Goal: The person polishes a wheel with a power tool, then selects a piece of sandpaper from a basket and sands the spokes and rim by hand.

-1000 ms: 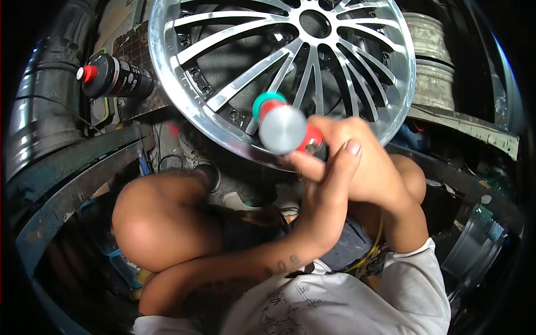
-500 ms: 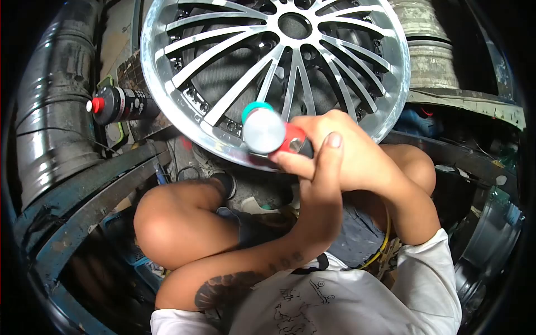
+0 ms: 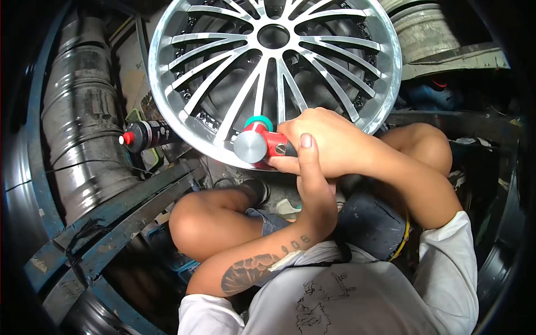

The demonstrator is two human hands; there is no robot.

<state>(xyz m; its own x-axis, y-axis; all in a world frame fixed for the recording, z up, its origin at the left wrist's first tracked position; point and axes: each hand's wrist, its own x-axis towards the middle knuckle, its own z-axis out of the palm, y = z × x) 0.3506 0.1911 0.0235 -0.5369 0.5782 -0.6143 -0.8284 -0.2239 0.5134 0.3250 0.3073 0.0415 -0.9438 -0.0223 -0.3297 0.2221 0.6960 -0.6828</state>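
A red power polisher (image 3: 274, 144) with a round silver head and a teal pad is held over the near rim of a multi-spoke alloy wheel (image 3: 393, 72). The pad overlaps the lower spokes in this view. My right hand (image 3: 335, 137) is wrapped round the polisher's body from the right. From below, my left hand (image 3: 317, 181) closes in against the right one, its thumb pointing up beside the tool; its other fingers are hidden under the grip. The wheel lies face up in front of my knees, with bright spokes and a dark back.
On the left, a black bottle (image 3: 148, 135) with a red cap lies on its side beside the wheel. Behind it stand stacked metal rims (image 3: 84, 111). A blue metal frame (image 3: 106, 223) runs past my knee. More rims (image 3: 427, 33) sit at the back right.
The whole view has shifted, so the wheel sits slightly left and the bottle further right. The polisher has moved a little left, its head now sharper. Both hands keep their hold.
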